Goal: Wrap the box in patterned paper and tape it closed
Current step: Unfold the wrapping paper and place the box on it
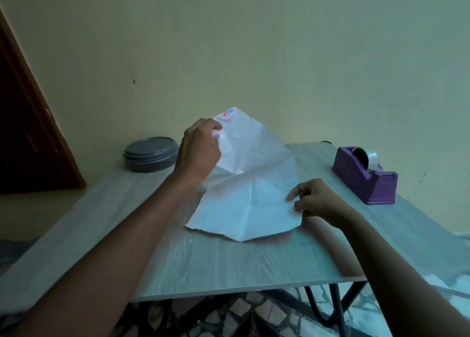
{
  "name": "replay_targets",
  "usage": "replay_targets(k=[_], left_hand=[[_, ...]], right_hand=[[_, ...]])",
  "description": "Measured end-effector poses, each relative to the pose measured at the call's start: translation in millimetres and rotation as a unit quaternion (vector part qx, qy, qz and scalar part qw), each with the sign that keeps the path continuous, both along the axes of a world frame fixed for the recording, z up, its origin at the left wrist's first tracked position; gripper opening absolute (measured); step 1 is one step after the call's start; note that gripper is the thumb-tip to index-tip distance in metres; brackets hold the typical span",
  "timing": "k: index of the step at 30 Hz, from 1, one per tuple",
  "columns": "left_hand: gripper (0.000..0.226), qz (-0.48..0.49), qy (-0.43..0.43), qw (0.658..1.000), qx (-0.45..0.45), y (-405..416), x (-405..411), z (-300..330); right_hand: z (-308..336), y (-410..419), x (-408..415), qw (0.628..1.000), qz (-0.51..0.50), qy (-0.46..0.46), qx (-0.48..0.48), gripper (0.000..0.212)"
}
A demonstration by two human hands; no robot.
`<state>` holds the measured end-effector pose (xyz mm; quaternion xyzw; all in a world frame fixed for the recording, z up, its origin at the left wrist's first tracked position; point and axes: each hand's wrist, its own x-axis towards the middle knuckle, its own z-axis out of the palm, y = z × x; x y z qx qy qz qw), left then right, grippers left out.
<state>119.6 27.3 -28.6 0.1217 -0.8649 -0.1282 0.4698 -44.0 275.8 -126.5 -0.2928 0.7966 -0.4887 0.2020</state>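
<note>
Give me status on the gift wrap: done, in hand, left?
Done: the paper is spread on the table, white side up, creased. In hand: the left hand lifts its far corner, where the pattern shows; the right hand pinches the right edge. Left: no box visible in this view, no tape on the paper; the purple tape dispenser sits untouched at right. So wrapping and taping remain.

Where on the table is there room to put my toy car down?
The near strip of the table, between the paper and the front edge, is bare. So is the patch between the paper and the purple tape dispenser. The middle is crowded: the left hand lifts the paper beside the grey container, and the right hand pinches its edge.
</note>
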Motion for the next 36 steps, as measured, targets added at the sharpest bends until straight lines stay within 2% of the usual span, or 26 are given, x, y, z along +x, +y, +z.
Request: replay_targets(k=[2,4,5,7,11,14,16,18,20,22,24,26,28,30,32,34,36], left_hand=[[0.069,-0.022,-0.097,0.994,-0.04,5.8,0.3,9.6],[0.089,0.044,-0.209,0.971,-0.11,9.5,-4.7,17.0],[0.092,0.092,-0.237,0.955,-0.154,8.4,-9.2,18.8],[0.09,0.147,-0.253,0.937,-0.193,1.2,-20.3,20.6],[0.072,0.172,-0.271,0.931,-0.174,-13.5,-37.5,17.2],[0.055,0.126,-0.292,0.936,-0.152,-7.5,-43.5,-14.2],[0.034,0.072,-0.297,0.943,-0.13,1.5,-42.8,-47.7],[0.035,0.046,-0.289,0.949,-0.118,8.4,-40.0,-76.7],[0.035,0.028,-0.252,0.962,-0.097,14.4,-37.0,-92.0],[0.047,-0.007,-0.247,0.969,-0.005,20.6,-30.8,-92.4],[0.077,-0.056,-0.294,0.949,0.102,22.7,-25.0,-92.9],[0.094,-0.077,-0.348,0.927,0.118,20.2,-20.1,-96.4],[0.104,-0.085,-0.38,0.914,0.113,15.1,-16.0,-98.8],[0.104,-0.086,-0.374,0.915,0.127,13.7,-13.2,-97.2],[0.094,-0.075,-0.338,0.93,0.121,15.0,-12.6,-96.7],[0.083,-0.051,-0.284,0.952,0.104,16.4,-11.3,-97.4],[0.083,-0.007,-0.268,0.958,0.099,19.5,-11.4,-97.4]], right_hand=[[6.0,6.3,-0.6,0.999,0.03,-0.01,0.02,0.031],[13.9,13.7,-1.4,0.995,0.075,-0.012,0.057,0.041],[18.2,17.0,-1.1,0.993,0.096,-0.013,0.074,0.045],[27.4,24.2,1.0,0.986,0.132,-0.024,0.097,0.05],[36.1,33.9,1.0,0.966,0.198,-0.042,0.159,0.044],[33.4,36.5,0.3,0.962,0.191,-0.074,0.18,0.031],[27.6,35.0,-0.1,0.966,0.164,-0.012,0.198,0.015],[23.6,32.3,-2.9,0.956,0.139,0.102,0.239,0.005],[23.0,30.4,-4.2,0.939,0.133,0.154,0.276,0.009],[27.2,28.7,-1.3,0.93,0.131,0.167,0.301,0.029],[33.4,28.9,3.1,0.929,0.125,0.137,0.32,0.067],[37.4,28.6,9.8,0.917,0.117,0.129,0.359,0.097],[38.8,26.8,18.1,0.891,0.084,0.186,0.407,0.112],[38.1,24.8,27.7,0.854,0.05,0.274,0.44,0.119],[39.4,21.3,33.5,0.826,0.039,0.323,0.46,0.125],[41.5,15.4,35.3,0.825,0.058,0.32,0.462,0.137],[43.3,10.1,34.9,0.841,0.089,0.297,0.443,0.149]])
